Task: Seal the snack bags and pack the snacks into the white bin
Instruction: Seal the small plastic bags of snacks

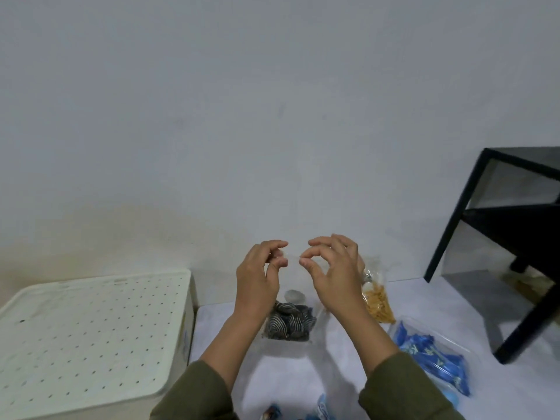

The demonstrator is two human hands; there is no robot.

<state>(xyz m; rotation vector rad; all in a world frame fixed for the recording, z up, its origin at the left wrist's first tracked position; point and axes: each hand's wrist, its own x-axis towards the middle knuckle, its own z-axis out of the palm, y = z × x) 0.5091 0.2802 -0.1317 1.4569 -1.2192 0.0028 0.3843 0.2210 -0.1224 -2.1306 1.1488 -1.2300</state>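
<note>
- The clear bag of striped sunflower seeds (289, 321) is nearly see-through; its upper walls and top edge are hard to trace against the pale wall, and only the seeds heaped at its bottom show plainly.
- The left wrist covers the seeds' left edge, and the right hand hides part of the bag of orange-yellow snack (377, 301) behind it.
- At the bottom edge, a few blue wrappers (322, 409) are cut off by the frame.
- The left hand (257, 277) and right hand (333, 274) are raised above the seeds, each with thumb and forefinger curled together, seemingly pinching the bag's faint top edge, which runs between them.
- The bag stands on the table (303, 377), between the forearms, right of the white bin (91, 338), whose perforated lid is on.
- Blue packets in a clear bag (433, 359) lie at right; white letters show on them but cannot be read.
</note>
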